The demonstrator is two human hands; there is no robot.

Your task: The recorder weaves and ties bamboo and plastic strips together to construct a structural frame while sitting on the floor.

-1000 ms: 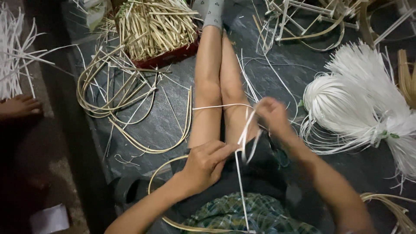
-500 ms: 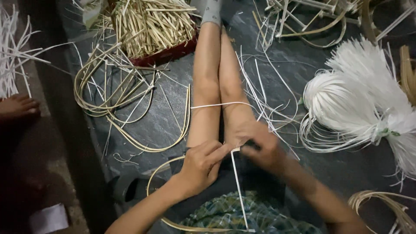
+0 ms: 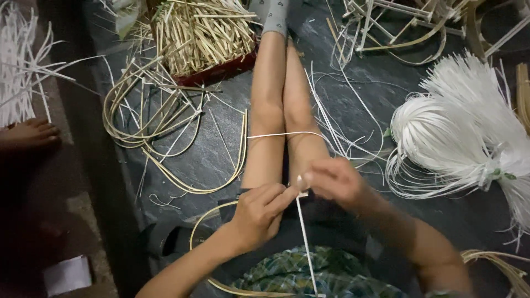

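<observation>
Left hand (image 3: 259, 212): grip closed, white strip (image 3: 305, 243) pinched at the fingertips.
Right hand (image 3: 334, 179): grip closed on the same strip, just beside.
White strip bundle (image 3: 464, 138): laid on the floor, right.

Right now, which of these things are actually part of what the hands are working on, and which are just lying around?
In hand:
left hand pinching the white strip
right hand at the same strip
bent cane hoop around the lap

Lying about:
white strip bundle on the right
tray of cut cane sticks
loose cane loops on the floor
another person's foot at the left edge
</observation>
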